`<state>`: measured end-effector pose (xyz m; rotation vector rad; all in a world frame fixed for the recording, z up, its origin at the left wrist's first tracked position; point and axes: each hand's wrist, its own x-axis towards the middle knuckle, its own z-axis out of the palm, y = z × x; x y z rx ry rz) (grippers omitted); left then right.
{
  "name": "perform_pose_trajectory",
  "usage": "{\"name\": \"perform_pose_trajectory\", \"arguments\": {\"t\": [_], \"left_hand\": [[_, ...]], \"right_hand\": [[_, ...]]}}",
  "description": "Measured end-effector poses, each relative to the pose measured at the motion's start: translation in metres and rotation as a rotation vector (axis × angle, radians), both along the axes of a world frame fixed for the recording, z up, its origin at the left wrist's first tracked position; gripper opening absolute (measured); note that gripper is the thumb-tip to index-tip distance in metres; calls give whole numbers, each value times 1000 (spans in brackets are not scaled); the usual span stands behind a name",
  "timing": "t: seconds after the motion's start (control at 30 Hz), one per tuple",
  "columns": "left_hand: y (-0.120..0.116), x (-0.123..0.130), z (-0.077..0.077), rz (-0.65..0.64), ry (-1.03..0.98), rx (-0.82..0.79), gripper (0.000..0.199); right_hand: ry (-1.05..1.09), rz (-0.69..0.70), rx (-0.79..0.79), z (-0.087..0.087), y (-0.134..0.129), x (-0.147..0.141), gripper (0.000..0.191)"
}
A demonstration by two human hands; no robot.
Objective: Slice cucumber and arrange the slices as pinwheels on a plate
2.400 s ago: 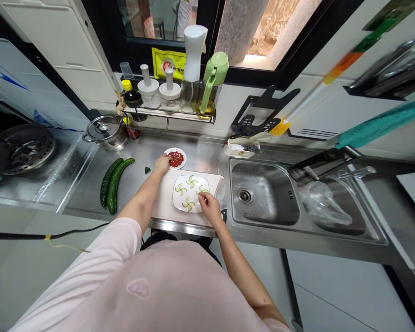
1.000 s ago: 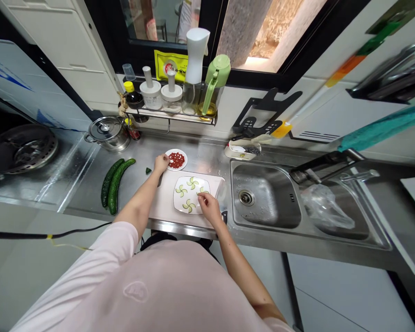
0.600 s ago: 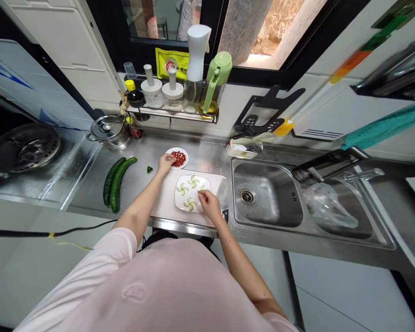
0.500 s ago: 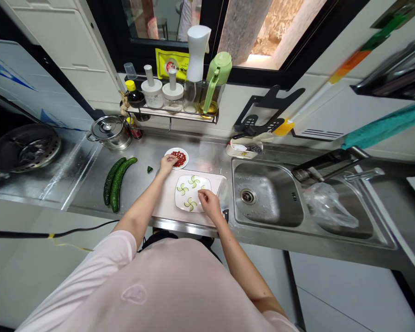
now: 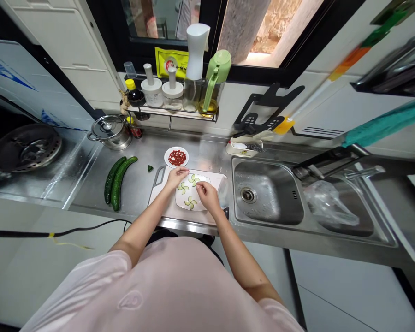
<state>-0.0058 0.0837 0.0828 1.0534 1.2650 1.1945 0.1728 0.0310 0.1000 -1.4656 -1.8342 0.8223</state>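
Observation:
A white squarish plate (image 5: pixel 184 203) with curved green slices laid out in pinwheels rests on the cutting board (image 5: pixel 166 210). Over the plate's upper left edge is my left hand (image 5: pixel 177 177), its fingers pinched together; anything between them is too small to make out. My right hand (image 5: pixel 207 193) is closed in a pinch above the plate's right side, and what it holds, if anything, cannot be made out. Behind the board stands a small white dish (image 5: pixel 167 157) of red pieces (image 5: pixel 177 158). A small green cucumber end (image 5: pixel 150 168) lies left of the dish.
Two cucumbers (image 5: pixel 119 182) lie on the steel counter at the left, near a lidded pot (image 5: pixel 111 131). The sink (image 5: pixel 268 193) is at the right, with a plastic bag (image 5: pixel 328 205) in its second basin. Bottles and jars stand on a wall rack (image 5: pixel 173 113).
My left hand has moved from the dish of red pieces, right and nearer, to the plate. My right hand has shifted slightly up and left over the plate.

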Motion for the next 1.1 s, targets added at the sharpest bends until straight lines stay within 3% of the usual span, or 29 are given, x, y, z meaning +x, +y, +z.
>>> {"name": "perform_pose_trajectory", "arguments": {"t": [0.17,0.33,1.1], "left_hand": [[-36,11,3,-164,110,64,28],[-56,11,2,-225,238,73,29],[-54,13,3,-239,243,93,25]], "right_hand": [[-105,60,64,2,-7,-2,27],[-220,115,80,2,-15,-3,22],[-313,159,113,-1,-8,-2,15]]}}
